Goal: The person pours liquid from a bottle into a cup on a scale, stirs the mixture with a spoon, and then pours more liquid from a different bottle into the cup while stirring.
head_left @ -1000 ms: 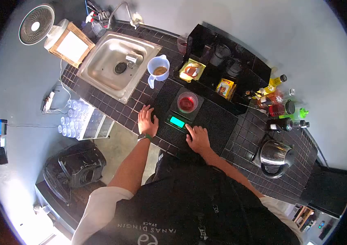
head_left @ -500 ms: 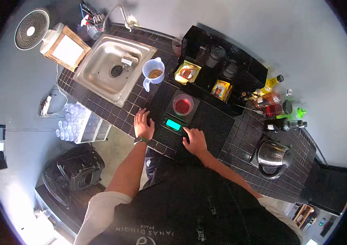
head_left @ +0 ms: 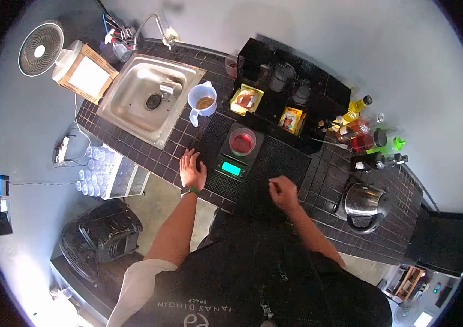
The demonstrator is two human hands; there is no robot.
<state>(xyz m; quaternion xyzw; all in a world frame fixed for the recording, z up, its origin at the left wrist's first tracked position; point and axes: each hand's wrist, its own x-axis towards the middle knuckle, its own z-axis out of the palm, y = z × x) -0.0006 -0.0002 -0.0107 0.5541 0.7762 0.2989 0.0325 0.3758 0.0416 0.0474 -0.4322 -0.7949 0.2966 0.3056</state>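
Observation:
My left hand (head_left: 192, 171) lies flat at the counter's front edge, fingers spread, beside the black mat (head_left: 218, 128). My right hand (head_left: 284, 193) is over the mat's right part with its fingers curled in; nothing shows in them. Between and beyond the hands is a digital scale (head_left: 247, 160) with a lit green display (head_left: 231, 168). A clear cup (head_left: 242, 141) with red liquid stands on its platform. Left of the scale, a translucent measuring jug (head_left: 202, 102) contains some brownish liquid.
A steel sink (head_left: 119, 117) with a metal pitcher (head_left: 170, 89) is at left. A black stand (head_left: 297, 111) with yellow packets (head_left: 247, 100) is behind the scale. Several bottles (head_left: 359, 128) and an electric kettle (head_left: 363, 203) are at right.
My right hand has drawn away from the scale's front edge toward the right, and its fingers have curled. My left hand stays resting on the counter. The view has shifted slightly.

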